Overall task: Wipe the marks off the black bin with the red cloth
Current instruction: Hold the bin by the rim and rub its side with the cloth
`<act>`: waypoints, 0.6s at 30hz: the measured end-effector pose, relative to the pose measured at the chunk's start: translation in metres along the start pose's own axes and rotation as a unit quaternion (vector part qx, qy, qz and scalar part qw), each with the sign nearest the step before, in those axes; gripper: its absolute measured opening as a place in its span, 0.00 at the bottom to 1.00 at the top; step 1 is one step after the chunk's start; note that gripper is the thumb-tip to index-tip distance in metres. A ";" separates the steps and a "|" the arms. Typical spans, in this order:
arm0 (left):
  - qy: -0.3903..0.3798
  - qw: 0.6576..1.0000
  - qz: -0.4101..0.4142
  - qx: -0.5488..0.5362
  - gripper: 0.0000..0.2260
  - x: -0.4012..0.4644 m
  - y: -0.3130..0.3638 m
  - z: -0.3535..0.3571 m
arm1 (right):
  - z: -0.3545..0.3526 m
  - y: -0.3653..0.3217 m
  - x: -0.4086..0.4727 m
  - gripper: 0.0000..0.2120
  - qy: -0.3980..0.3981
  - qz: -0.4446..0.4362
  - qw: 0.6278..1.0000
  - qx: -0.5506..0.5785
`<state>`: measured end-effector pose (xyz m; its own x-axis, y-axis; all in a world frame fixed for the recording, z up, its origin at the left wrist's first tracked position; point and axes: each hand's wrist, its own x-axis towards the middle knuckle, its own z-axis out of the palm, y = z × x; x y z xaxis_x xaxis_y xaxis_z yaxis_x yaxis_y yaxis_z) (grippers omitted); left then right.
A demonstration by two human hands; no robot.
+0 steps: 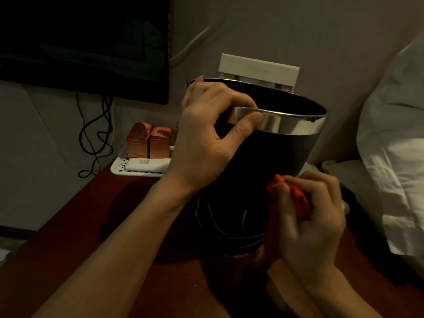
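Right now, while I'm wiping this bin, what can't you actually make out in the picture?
- Black bin, head view: its left side is hidden by the left hand; lower marks are lost in dim light.
- Red cloth: mostly bunched inside the right hand, which is motion-blurred.
- Orange boxes on the white tray: print too small to read.
- White box behind the bin: lower part hidden by the rim.

Two bare forearms, left hand (206, 143), right hand (312, 216), no sleeves visible.
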<state>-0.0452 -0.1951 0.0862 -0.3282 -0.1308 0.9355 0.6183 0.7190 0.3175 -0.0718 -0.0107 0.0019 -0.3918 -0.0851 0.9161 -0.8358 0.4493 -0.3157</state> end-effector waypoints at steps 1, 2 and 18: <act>0.000 1.000 0.000 -0.001 0.03 0.000 0.000 0.000 | 0.004 -0.001 -0.008 0.11 -0.016 -0.002 1.000 0.009; 0.000 1.000 0.000 -0.001 0.03 0.000 0.000 0.000 | 0.008 -0.001 -0.018 0.10 -0.038 -0.006 0.999 0.018; -0.023 1.000 -0.001 0.011 0.03 0.002 0.000 -0.013 | 0.014 -0.012 -0.033 0.10 -0.091 0.009 0.994 0.066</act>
<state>-0.0367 -0.2047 0.0903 -0.3630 -0.1013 0.9263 0.6021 0.7331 0.3162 -0.0547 -0.0255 -0.0276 -0.4598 -0.2424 0.8543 -0.8665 0.3330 -0.3719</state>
